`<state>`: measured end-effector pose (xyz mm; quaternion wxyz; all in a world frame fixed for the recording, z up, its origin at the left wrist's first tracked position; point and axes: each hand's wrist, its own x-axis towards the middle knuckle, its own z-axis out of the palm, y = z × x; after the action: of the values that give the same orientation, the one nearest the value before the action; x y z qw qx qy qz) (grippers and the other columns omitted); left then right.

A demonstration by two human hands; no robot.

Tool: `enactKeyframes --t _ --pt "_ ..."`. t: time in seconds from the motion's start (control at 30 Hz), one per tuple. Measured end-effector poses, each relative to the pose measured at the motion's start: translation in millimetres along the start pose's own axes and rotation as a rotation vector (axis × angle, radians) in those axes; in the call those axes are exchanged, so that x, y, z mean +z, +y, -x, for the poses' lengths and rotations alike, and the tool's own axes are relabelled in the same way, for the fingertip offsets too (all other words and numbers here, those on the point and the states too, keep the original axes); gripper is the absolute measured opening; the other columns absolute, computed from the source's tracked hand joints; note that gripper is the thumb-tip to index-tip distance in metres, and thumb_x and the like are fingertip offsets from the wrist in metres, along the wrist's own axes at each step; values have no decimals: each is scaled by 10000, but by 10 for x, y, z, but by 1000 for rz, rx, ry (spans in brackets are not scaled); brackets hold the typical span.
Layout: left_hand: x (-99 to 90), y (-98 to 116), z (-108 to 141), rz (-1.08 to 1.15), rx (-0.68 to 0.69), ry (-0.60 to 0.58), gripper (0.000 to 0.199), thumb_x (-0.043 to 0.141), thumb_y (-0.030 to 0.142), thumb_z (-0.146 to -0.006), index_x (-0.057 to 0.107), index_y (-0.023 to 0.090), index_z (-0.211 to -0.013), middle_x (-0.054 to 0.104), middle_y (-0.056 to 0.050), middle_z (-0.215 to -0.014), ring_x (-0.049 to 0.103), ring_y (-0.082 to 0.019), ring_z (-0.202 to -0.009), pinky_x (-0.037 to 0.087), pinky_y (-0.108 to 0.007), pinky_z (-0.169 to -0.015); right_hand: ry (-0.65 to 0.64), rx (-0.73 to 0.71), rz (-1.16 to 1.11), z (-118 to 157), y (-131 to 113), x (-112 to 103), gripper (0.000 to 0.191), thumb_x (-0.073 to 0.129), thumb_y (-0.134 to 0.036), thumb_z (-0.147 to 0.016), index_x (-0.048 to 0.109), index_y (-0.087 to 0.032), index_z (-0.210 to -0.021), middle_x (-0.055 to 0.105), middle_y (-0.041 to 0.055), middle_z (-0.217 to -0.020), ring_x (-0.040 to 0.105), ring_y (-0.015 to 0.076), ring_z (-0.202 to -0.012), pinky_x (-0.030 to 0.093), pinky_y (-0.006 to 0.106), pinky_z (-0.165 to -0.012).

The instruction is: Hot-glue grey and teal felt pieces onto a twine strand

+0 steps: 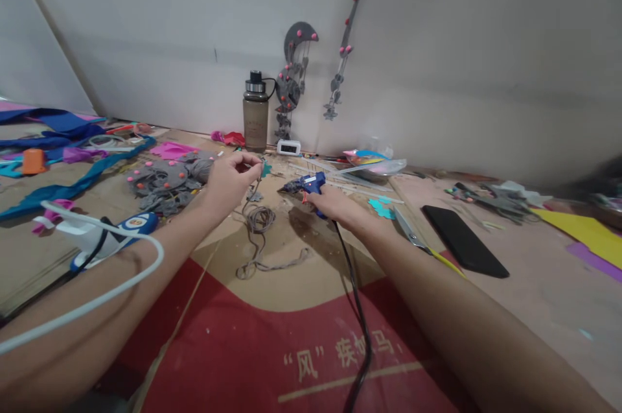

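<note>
My right hand [335, 202] is wrapped round a blue hot glue gun [311, 183], its nozzle pointing left just above the table. A black cable runs from its handle toward me. To its left, my left hand [236, 174] is closed in a pinch at a teal felt flower [265, 170], apart from the nozzle. A grey cord [262, 220] hangs below these fingers and lies loosely coiled on the cardboard, with a small grey felt piece [254, 196] near it. More teal felt flowers [381, 207] lie right of the glue gun, beside scissors [413, 231] with yellow handles.
A black phone [464, 241] lies at right. Grey felt pieces with pink pompoms [165, 179] are heaped at left, near a power strip [138, 224] with a white cable over my left forearm. A bottle [256, 118] and small clock [288, 148] stand by the wall under felt hangings [299, 43].
</note>
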<state>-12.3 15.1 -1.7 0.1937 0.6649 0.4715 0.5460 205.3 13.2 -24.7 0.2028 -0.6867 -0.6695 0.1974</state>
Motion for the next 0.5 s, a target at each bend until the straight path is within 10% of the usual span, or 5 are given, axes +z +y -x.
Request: enactKeyframes --t 0.33,0.5 --pt "20 3 56 -182 188 -52 98 590 204 -728 659 165 -784 652 -10 -700 567 -104 -574 451 -220 -574 60 -126 443 179 -84 -8 499 427 -535 -866 674 -102 -891 677 219 -899 646 297 -825 431 357 -699" --pt "54 -12 71 -26 87 -120 157 591 259 -751 645 165 -863 652 -11 -677 589 -120 -543 479 -234 -539 317 -322 163 351 -273 -38 225 491 -378 -865 553 -162 -881 631 126 -872 584 231 -808 405 339 -696"
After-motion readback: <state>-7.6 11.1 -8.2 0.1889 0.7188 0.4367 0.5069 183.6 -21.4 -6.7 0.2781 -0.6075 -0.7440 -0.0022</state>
